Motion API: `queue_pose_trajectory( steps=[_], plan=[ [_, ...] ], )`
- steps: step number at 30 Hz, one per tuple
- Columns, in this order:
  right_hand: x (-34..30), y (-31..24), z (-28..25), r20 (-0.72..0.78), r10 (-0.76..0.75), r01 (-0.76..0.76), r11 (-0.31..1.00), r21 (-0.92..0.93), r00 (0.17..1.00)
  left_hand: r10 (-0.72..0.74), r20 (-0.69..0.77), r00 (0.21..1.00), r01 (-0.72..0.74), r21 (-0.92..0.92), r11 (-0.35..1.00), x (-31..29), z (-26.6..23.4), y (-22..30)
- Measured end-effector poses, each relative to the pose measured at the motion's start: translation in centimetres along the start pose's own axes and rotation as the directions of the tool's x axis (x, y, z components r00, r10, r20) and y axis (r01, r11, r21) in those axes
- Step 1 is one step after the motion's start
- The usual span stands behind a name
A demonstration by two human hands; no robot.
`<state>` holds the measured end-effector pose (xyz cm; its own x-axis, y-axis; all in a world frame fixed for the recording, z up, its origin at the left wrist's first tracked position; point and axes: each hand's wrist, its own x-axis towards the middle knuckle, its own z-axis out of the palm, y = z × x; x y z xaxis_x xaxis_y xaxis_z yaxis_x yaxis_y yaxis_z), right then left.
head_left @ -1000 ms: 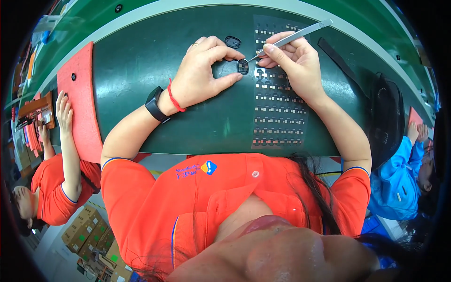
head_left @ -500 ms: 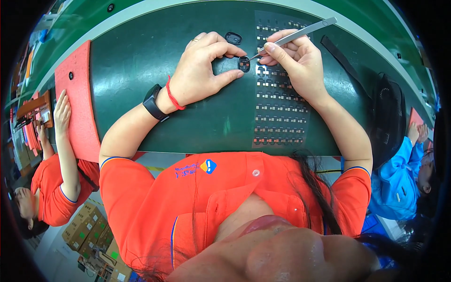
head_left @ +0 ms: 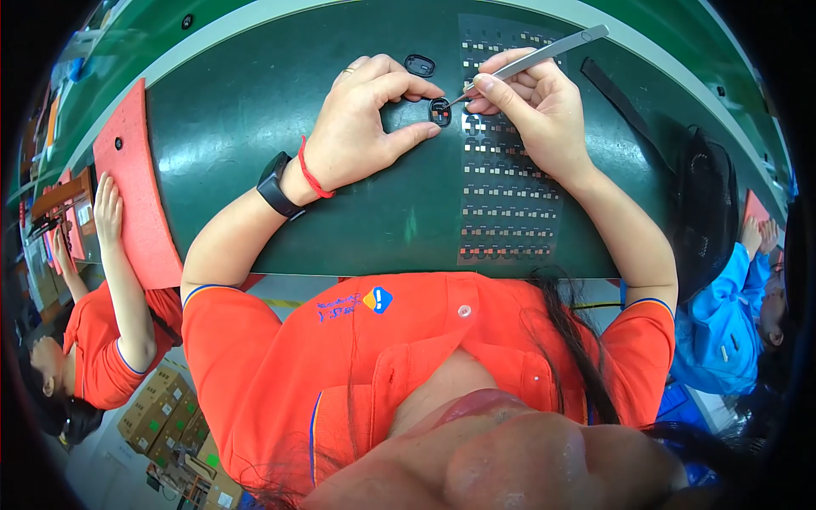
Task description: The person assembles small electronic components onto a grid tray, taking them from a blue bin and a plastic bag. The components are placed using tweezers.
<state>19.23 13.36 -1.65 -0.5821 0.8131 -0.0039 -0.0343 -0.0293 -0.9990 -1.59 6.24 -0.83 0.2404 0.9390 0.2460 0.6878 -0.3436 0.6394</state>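
Note:
Between thumb and index finger, my left hand [head_left: 374, 115] steadies a small black oval housing [head_left: 439, 113] on the green mat. Small copper-coloured pieces show inside it. My right hand [head_left: 531, 106] grips metal tweezers [head_left: 548, 53] like a pen, their tips reaching into the housing. Whether the tips pinch anything is too small to tell. A second black oval part [head_left: 420, 65] lies just beyond my left fingers. Beneath and beside my right hand is a clear sheet [head_left: 510, 195] with rows of small square stickers.
A black strap [head_left: 625, 110] leads to a black bag [head_left: 704, 200] at the right. On the left lies a red foam mat [head_left: 140, 187], with a co-worker's hand [head_left: 109, 208] on its edge. Another person in blue [head_left: 722, 331] sits at the far right. Cardboard boxes [head_left: 161, 412] stand behind, lower left.
The tweezer tips have shifted slightly left, further into the housing. My left hand keeps its hold. The co-worker on the left has moved a little.

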Motion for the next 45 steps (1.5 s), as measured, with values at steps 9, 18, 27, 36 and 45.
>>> queue_pose_trajectory(
  steps=[9,18,27,36,45],
  plan=[
    [-0.06,0.05,-0.01,0.01,-0.017,0.017,1.0,-0.014,1.0,-0.005,0.014,1.0,0.005,-0.002,1.0,0.02,-0.06,0.04],
    [-0.08,0.27,-0.15,0.032,-0.052,0.053,0.998,-0.033,0.998,-0.009,0.015,1.0,0.009,0.0,1.0,0.07,-0.14,0.05],
    [-0.16,0.27,-0.14,0.042,-0.068,0.071,0.995,-0.07,0.997,0.009,0.006,1.0,-0.009,-0.001,1.0,0.07,-0.1,0.05],
    [-0.37,0.11,0.09,0.038,-0.122,0.126,0.978,-0.164,0.992,0.02,0.006,1.0,-0.02,0.006,1.0,0.1,-0.09,-0.05],
    [-0.34,0.15,-0.02,0.05,-0.146,0.153,0.971,-0.181,0.988,0.023,0.021,1.0,-0.024,0.024,0.999,0.04,-0.12,0.13]
  ],
)
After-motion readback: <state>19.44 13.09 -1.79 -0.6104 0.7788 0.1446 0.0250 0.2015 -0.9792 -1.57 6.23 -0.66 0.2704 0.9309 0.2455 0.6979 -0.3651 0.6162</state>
